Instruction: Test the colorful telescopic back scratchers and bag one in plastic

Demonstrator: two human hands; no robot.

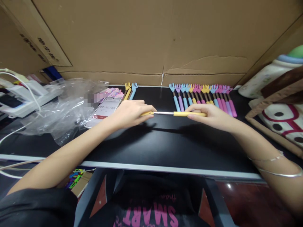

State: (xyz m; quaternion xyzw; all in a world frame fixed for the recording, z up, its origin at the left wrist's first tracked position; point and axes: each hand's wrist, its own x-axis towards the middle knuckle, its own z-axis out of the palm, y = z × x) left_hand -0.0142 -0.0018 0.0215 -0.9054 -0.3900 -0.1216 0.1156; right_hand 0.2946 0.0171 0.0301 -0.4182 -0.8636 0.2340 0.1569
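Observation:
A yellow telescopic back scratcher (165, 113) lies level between my hands above the black table (153, 145), its silver rod showing in the middle. My left hand (129, 113) is closed round its head end. My right hand (209, 115) is closed round its yellow handle. Behind my right hand a row of several blue, purple, pink and yellow scratchers (203, 96) lies side by side. A yellow scratcher (127, 90) and a blue scratcher (133, 90) lie apart from them behind my left hand.
A phone (105, 108) showing a running timer lies left of my left hand, beside crumpled clear plastic (68, 107) and pink packets (111, 93). Cardboard (151, 37) walls the back. White cables and devices (21, 94) sit far left; a patterned bag (279, 116) stands right.

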